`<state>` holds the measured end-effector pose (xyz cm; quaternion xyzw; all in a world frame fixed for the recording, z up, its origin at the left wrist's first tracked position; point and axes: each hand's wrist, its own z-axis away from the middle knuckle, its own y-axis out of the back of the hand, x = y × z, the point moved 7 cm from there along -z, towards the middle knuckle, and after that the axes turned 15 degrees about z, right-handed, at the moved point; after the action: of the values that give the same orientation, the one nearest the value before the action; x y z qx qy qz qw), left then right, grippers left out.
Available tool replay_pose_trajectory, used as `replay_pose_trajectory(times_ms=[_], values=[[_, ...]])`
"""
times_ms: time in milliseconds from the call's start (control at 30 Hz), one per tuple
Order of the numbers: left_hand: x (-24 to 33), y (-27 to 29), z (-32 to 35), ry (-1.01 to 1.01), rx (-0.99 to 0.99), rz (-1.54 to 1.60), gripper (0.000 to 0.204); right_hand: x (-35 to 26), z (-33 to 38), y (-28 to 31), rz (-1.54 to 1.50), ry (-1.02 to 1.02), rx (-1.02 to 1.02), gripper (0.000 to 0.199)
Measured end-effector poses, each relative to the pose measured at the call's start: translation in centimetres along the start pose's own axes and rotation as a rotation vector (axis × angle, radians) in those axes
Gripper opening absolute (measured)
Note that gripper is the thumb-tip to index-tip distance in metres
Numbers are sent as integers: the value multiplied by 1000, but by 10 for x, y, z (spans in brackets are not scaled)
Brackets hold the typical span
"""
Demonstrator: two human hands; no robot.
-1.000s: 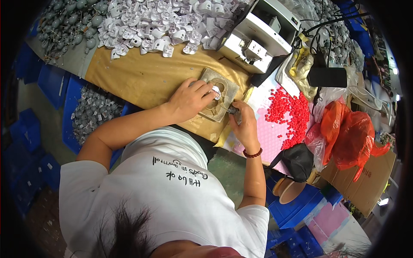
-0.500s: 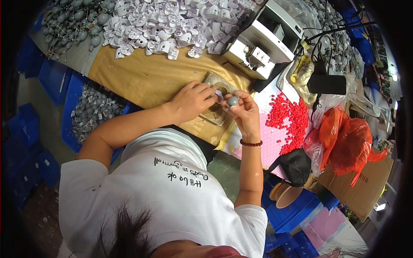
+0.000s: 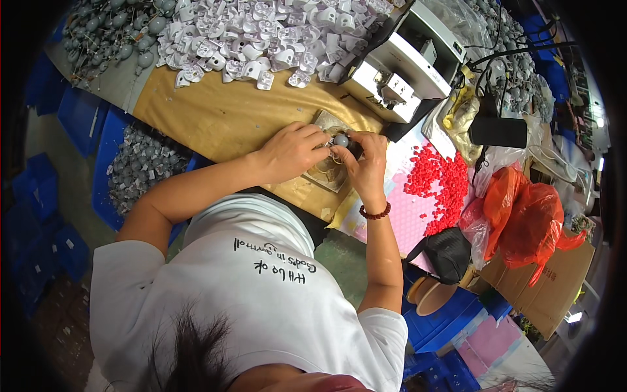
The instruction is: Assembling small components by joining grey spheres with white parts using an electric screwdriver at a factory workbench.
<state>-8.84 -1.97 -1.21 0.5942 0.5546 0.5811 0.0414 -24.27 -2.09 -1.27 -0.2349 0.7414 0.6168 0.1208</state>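
Above a square block [image 3: 341, 183] with a round recess, both of my hands work close together. Between my fingertips sits a small grey ball [image 3: 341, 140], like the ones heaped nearby. My right hand [image 3: 368, 164] has its thumb and fingers closed around the ball's right and near sides. On the other side, my left hand [image 3: 292, 153] is curled palm down, its fingertips pinched beside the ball. A small pale bit shows near those tips, but what they grip is mostly hidden.
White plastic parts [image 3: 255, 42] are heaped at the back, with wired grey balls [image 3: 117, 39] at the far left. A white machine [image 3: 398, 72] stands back right. Red beads [image 3: 434, 183] lie right, beside a black pouch [image 3: 445, 255]. A blue bin [image 3: 110, 171] sits left.
My right hand has brought the grey ball left and slightly away from me, and its fingers have turned in toward the left hand. The left hand has hardly moved.
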Motion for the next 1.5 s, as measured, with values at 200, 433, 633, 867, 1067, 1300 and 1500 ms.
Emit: replay_pose_trajectory(times_ms=[200,433,633,867,1067,1300,1500], values=[[-4,-2,-19,164,44,57,34,-1,5,0,-49,-154,17,45],[-6,-9,-22,163,46,-16,28,97,-10,48,-236,-446,493,46],[-4,-7,-24,138,65,9,27,179,-61,22,-443,-654,289,57],[-5,-6,-23,151,77,33,28,109,-42,86,-424,-479,799,54],[-7,-8,-20,112,102,52,30,-28,-77,171,-942,129,637,55],[-7,-8,-20,148,120,35,28,-14,-124,128,-778,-22,565,53],[-10,-9,-19,139,88,36,27,-2,-140,100,-814,-145,455,56]])
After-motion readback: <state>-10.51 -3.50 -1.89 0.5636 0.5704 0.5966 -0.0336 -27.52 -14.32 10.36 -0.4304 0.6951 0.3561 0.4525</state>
